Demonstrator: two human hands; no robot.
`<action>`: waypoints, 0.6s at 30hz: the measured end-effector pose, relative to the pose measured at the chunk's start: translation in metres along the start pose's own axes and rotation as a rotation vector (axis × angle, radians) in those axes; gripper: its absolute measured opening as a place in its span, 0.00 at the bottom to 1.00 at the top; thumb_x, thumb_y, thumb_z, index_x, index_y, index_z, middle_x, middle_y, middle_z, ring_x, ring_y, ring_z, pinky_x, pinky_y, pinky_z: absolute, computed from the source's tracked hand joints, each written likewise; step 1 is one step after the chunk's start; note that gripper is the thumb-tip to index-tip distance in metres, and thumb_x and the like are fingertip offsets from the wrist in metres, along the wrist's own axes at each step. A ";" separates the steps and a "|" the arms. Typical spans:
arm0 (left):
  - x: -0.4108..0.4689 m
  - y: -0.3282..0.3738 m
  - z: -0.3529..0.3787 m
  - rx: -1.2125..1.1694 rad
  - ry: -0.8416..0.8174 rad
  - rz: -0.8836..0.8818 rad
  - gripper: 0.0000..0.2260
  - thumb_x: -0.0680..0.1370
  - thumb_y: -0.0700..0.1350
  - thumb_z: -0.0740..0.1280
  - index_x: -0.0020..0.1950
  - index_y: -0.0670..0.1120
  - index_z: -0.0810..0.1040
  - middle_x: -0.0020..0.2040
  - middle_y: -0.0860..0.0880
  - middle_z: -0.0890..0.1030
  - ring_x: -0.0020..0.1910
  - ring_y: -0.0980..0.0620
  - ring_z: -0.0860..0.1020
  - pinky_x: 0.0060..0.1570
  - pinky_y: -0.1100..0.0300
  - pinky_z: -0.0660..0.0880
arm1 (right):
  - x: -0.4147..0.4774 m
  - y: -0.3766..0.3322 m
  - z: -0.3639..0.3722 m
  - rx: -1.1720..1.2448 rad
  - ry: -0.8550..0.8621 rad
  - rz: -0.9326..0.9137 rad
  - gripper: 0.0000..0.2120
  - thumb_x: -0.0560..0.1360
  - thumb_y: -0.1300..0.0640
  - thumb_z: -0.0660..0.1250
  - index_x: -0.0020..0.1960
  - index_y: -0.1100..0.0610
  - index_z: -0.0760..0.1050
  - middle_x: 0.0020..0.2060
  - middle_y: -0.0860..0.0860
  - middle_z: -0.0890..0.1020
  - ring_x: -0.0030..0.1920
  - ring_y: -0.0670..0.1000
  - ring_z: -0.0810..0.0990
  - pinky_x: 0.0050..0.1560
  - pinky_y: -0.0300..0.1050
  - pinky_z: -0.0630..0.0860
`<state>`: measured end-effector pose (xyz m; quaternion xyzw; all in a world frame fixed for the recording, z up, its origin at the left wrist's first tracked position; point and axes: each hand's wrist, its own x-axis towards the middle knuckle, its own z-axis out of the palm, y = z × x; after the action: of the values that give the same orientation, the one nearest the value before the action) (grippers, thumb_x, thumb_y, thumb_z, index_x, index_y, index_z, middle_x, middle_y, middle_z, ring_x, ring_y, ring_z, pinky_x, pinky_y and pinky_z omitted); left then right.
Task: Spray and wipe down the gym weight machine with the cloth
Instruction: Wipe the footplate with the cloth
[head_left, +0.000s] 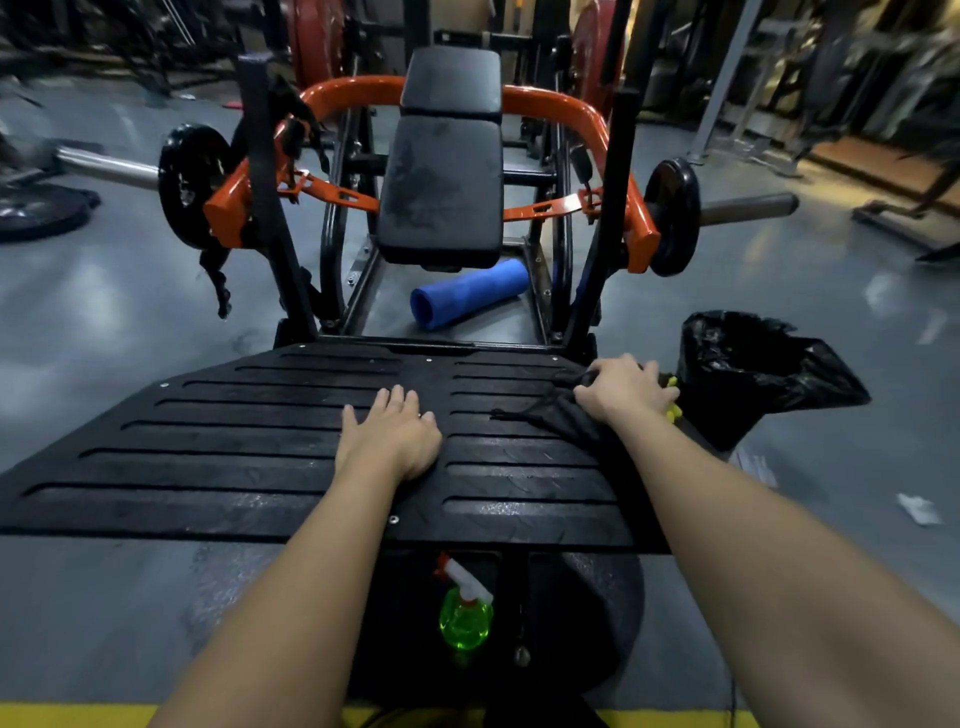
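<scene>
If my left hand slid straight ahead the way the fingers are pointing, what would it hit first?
Probably nothing on the plate: the left hand lies flat on the ribbed black footplate, fingers pointing toward its far edge. Beyond that edge, the blue foam roller on the floor under the seat pad sits roughly in line, though depth is unclear.

Footplate near centre; padded seat behind it; foam roller between; spray bottle below; bin bag right.
</scene>
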<state>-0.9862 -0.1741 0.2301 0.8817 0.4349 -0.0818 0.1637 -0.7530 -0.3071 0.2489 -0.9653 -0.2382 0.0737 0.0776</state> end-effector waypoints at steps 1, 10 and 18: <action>0.000 0.000 -0.001 -0.001 -0.001 0.002 0.27 0.86 0.52 0.43 0.84 0.47 0.45 0.84 0.51 0.43 0.83 0.53 0.41 0.79 0.39 0.39 | -0.005 -0.009 0.001 -0.009 -0.022 -0.009 0.21 0.77 0.44 0.64 0.69 0.41 0.74 0.69 0.52 0.72 0.73 0.60 0.62 0.68 0.64 0.62; 0.000 -0.001 -0.002 0.010 -0.010 0.008 0.28 0.85 0.51 0.44 0.84 0.46 0.45 0.84 0.51 0.42 0.82 0.53 0.40 0.79 0.40 0.39 | -0.037 -0.142 0.036 -0.001 -0.087 -0.417 0.17 0.76 0.43 0.64 0.65 0.39 0.77 0.70 0.48 0.72 0.73 0.59 0.62 0.68 0.66 0.60; 0.007 -0.002 0.003 0.025 -0.015 -0.015 0.27 0.86 0.54 0.43 0.85 0.48 0.46 0.84 0.54 0.42 0.82 0.56 0.40 0.79 0.42 0.38 | 0.028 -0.149 0.057 0.072 0.032 -0.369 0.17 0.73 0.44 0.65 0.61 0.45 0.79 0.61 0.49 0.80 0.66 0.58 0.71 0.65 0.65 0.64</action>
<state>-0.9835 -0.1684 0.2247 0.8796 0.4395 -0.0950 0.1555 -0.8058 -0.1576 0.2182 -0.9029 -0.4070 0.0513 0.1281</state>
